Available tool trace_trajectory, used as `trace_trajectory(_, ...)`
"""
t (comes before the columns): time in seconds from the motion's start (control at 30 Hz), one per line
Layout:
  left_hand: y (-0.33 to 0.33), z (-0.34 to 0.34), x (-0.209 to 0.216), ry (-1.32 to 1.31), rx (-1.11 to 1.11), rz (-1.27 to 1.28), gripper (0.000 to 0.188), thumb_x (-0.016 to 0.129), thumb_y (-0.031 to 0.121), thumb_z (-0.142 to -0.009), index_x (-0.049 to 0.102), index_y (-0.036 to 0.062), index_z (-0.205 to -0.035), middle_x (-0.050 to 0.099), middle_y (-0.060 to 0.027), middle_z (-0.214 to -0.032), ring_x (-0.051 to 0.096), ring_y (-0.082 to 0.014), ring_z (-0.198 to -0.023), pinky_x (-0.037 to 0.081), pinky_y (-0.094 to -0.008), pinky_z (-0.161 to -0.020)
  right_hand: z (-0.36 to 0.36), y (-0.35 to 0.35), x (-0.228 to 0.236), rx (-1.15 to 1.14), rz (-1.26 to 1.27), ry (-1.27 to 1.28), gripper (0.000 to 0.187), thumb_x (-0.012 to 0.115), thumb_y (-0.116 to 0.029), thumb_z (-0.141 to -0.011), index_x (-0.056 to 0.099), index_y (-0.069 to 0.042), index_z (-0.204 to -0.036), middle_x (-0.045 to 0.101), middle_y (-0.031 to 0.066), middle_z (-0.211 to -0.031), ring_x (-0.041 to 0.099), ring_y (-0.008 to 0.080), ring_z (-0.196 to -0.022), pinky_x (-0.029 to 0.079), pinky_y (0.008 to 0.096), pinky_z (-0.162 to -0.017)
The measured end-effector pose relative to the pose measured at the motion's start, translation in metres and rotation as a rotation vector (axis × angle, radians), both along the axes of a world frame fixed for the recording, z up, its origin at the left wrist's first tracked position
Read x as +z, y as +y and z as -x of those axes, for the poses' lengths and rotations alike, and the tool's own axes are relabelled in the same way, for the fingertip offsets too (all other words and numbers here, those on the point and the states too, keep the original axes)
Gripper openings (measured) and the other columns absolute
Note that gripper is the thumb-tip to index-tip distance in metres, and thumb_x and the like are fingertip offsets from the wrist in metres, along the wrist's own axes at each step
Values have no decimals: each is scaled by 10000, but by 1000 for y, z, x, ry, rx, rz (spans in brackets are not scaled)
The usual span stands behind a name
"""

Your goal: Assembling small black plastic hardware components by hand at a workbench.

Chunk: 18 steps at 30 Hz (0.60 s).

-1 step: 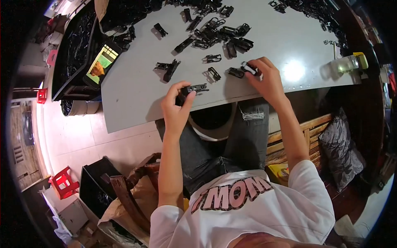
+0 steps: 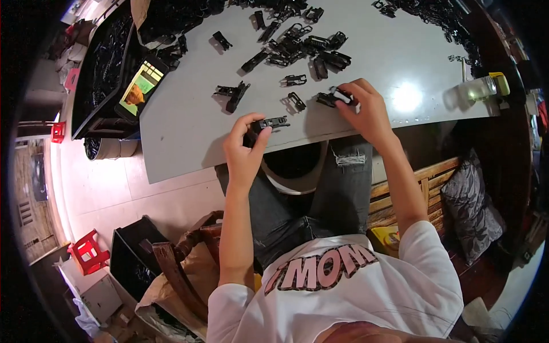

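Near the table's front edge, my left hand [image 2: 243, 140] pinches a slim black plastic part [image 2: 273, 122] between thumb and fingers, its slotted side up. To its right, my right hand [image 2: 369, 111] is closed on another black plastic part [image 2: 343, 96], which shows a pale glint on top. This one meets or overlaps a dark piece [image 2: 325, 100] just to its left; I cannot tell whether they touch. Between the hands lies an open, frame-like black part [image 2: 295, 103]. Beyond it is a similar part [image 2: 294, 80]. A small group of black parts [image 2: 233, 96] lies beyond my left hand.
A loose pile of black parts [image 2: 297, 46] covers the table's far middle. A lit phone [image 2: 142, 88] leans against a black crate [image 2: 94, 108] on the left. A clear jar [image 2: 479, 88] lies at the right edge. More small black pieces [image 2: 440, 26] line the far right.
The black part in my right hand has shifted slightly left, toward the dark piece beside it. My left hand looks the same.
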<state>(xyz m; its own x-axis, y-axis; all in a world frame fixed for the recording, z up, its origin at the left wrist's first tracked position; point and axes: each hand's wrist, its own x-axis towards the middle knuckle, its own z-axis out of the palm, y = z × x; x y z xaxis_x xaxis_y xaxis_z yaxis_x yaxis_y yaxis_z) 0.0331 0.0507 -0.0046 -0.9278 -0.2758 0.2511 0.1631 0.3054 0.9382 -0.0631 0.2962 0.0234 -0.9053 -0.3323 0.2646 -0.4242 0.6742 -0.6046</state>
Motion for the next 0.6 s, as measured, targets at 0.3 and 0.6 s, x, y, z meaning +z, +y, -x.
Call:
trace_trajectory(0.3, 9, -8, 13, -97, -81, -66, 237, 698, 51, -774, 609, 17, -991, 583, 12, -786, 506, -67, -710, 412, -203, -688, -3, -19, -6, 44, -202, 120, 256, 672, -92, -744, 618, -18, -983, 580, 111, -927, 608, 284, -792, 501, 343, -679)
trace_trajectory(0.6, 19, -10, 17, -158, -131, -23, 241, 694, 29, -768, 620, 22, -997, 631, -11, -829, 559, -89, -776, 447, -233, -748, -37, -46, 22, 395, 60, -112, 287, 652, -1, -679, 598, -3, -960, 564, 119, -923, 582, 306, -821, 492, 352, -699)
